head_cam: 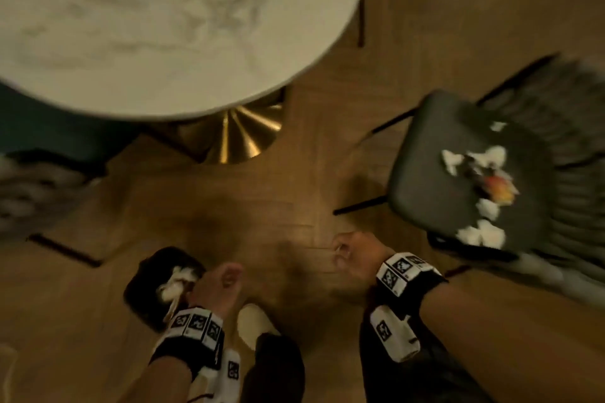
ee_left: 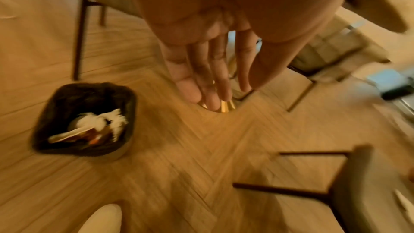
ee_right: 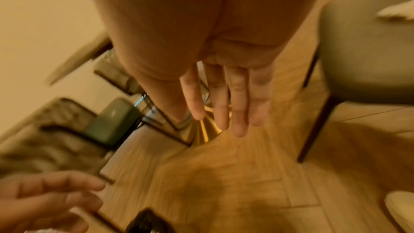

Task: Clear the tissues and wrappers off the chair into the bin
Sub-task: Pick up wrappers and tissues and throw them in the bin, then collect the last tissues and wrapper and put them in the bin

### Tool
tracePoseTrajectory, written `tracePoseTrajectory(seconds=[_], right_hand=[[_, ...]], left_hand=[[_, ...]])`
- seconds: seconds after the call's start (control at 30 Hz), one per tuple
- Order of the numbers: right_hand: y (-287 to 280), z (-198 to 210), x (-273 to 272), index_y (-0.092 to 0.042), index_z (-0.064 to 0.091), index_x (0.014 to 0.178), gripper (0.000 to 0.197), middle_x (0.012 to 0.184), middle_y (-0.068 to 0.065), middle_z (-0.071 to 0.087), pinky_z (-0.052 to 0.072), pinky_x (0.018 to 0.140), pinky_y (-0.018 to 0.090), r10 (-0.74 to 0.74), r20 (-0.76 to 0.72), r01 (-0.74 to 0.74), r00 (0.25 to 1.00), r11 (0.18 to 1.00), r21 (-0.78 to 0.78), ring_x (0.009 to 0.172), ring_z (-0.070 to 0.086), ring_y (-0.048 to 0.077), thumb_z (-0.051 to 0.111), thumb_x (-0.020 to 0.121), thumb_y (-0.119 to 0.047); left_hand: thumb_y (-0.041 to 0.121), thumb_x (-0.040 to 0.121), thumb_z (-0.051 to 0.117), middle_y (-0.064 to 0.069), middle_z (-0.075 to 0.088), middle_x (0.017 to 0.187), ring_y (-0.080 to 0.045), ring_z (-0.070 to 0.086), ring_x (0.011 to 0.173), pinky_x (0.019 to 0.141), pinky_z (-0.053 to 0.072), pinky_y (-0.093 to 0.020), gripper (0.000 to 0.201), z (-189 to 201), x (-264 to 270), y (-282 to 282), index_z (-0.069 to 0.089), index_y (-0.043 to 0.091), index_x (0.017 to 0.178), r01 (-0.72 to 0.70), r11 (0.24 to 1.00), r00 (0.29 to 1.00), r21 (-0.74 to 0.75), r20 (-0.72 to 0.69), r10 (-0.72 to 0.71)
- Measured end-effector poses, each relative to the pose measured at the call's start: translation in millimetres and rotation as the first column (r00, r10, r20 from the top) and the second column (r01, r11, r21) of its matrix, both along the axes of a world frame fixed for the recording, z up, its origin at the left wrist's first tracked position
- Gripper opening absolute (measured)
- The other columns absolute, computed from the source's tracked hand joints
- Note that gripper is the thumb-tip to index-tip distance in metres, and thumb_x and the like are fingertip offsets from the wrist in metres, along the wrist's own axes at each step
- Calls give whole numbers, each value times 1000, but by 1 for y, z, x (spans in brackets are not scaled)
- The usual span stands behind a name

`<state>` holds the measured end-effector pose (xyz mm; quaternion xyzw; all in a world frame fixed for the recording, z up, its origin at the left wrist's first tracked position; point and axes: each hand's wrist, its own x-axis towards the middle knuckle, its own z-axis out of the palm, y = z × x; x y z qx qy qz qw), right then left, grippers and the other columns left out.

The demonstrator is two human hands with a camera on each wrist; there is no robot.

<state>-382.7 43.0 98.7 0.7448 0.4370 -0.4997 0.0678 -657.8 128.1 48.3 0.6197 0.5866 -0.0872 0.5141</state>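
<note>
A dark chair stands at the right, with several crumpled white tissues and an orange wrapper on its seat. At the lower left a black bin sits on the floor with tissues and wrappers inside; it also shows in the left wrist view. My left hand hovers just right of the bin, its fingers straight and holding nothing. My right hand hangs over the floor left of the chair, with empty, straight fingers. The frames are motion-blurred.
A round marble table on a gold base fills the upper left. Another chair stands at the far left. My pale slipper is on the herringbone wood floor between the bin and the chair.
</note>
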Motion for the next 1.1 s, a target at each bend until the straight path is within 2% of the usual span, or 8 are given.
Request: tracePoseTrajectory(seconds=[0.13, 0.27, 0.37, 0.53, 0.7, 0.83, 0.97, 1.1], right_hand=[[-65, 47, 120, -26, 69, 99, 18, 105, 3, 73, 51, 88, 30, -209, 22, 207, 978, 976, 68, 100, 66, 24, 58, 84, -25], [-115, 66, 246, -17, 70, 106, 22, 106, 6, 73, 45, 87, 25, -293, 33, 286, 956, 949, 135, 101, 65, 23, 59, 87, -24], [-146, 53, 342, -17, 68, 107, 23, 107, 6, 72, 45, 88, 25, -340, 50, 333, 939, 937, 109, 103, 63, 22, 60, 88, -26], [-192, -3, 460, -28, 64, 98, 25, 101, 4, 69, 53, 83, 34, -296, 183, 300, 937, 954, 11, 97, 65, 26, 54, 81, -41], [-192, -73, 491, -29, 33, 140, 63, 144, 7, 41, 45, 102, 46, -58, 224, 62, 973, 998, -13, 128, 43, 30, 58, 85, -47], [-167, -131, 491, -44, 8, 141, 88, 158, 8, 7, 32, 104, 64, -14, 245, -4, 969, 997, 75, 139, 18, 42, 57, 73, -69], [-162, -168, 473, -44, 11, 140, 82, 155, 15, 7, 33, 103, 66, 77, 261, -97, 962, 993, 66, 138, 17, 46, 58, 76, -62], [-164, -185, 475, -33, 29, 138, 62, 146, 16, 24, 42, 102, 55, 96, 225, -111, 970, 992, 53, 132, 28, 41, 59, 85, -45]], left_hand=[[9, 86, 62, -3, 66, 94, -20, 62, 90, 82, 48, -33, 22, 24, 113, -9, 58, 31, 86, 240, 970, 971, -34, 17, -240], [1, 81, 66, -7, 68, 92, -27, 63, 92, 94, 48, -45, 36, 25, 221, -29, 58, 36, 77, 318, 948, 948, -2, -8, -318], [-5, 79, 65, -13, 69, 92, -26, 63, 88, 88, 46, -36, 40, 20, 292, -51, 58, 34, 74, 361, 932, 932, 16, -4, -361], [-7, 81, 61, 0, 64, 79, -18, 60, 76, 67, 44, -5, 36, 20, 405, -74, 58, 28, 75, 473, 881, 881, 0, 7, -473], [1, 85, 61, 1, 68, 86, -3, 64, 77, 65, 46, -8, 24, 3, 474, -86, 65, 24, 86, 448, 894, 891, -15, 87, -445], [4, 85, 61, 3, 68, 90, -2, 63, 81, 67, 47, -6, 20, -32, 483, -91, 66, 23, 90, 439, 898, 897, -39, 79, -435], [7, 81, 68, 21, 68, 74, 12, 62, 72, 63, 47, -11, 34, -58, 454, -100, 62, 40, 75, 422, 906, 906, -40, -11, -422], [9, 80, 68, 16, 71, 80, -3, 68, 79, 79, 54, -25, 34, -64, 425, -106, 63, 42, 76, 415, 898, 897, -148, -103, -431]])
